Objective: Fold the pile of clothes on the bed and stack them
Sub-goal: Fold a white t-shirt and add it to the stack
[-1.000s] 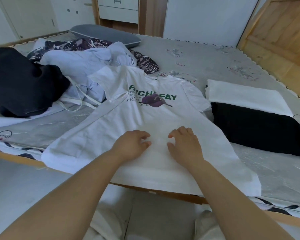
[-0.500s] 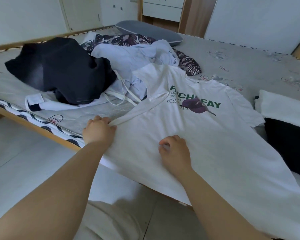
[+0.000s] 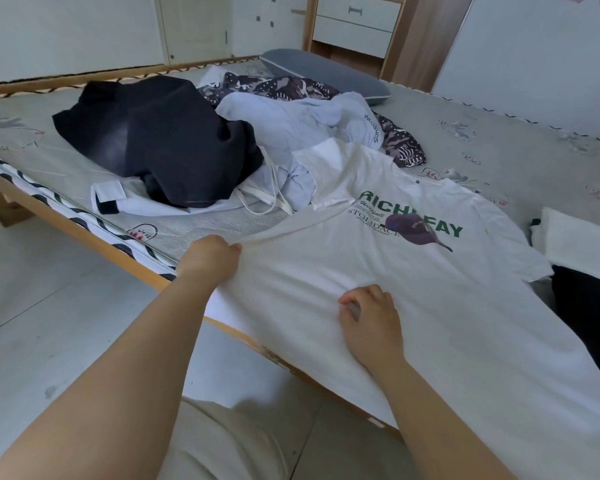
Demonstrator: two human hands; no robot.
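- White T-shirt spread flat, print side up, across the near edge of the bed; hem hangs over the wooden bed rail toward the floor.
- Left hand grips the shirt's left side edge, fingers curled round a bunched fold; cloth is drawn taut from the hand toward the sleeve.
- Right hand rests on the shirt's lower middle, fingers bent with tips pressing the cloth (whether any fabric is pinched, cannot tell).
- Unfolded pile just beyond the shirt: black garment, pale blue garment with white drawstrings, dark patterned garment behind.
- Shirt's left sleeve lies up against the pale blue garment.
- At right edge: folded white piece overlapping a folded black piece, beside the shirt.
- Grey pillow at the far side of the bed.
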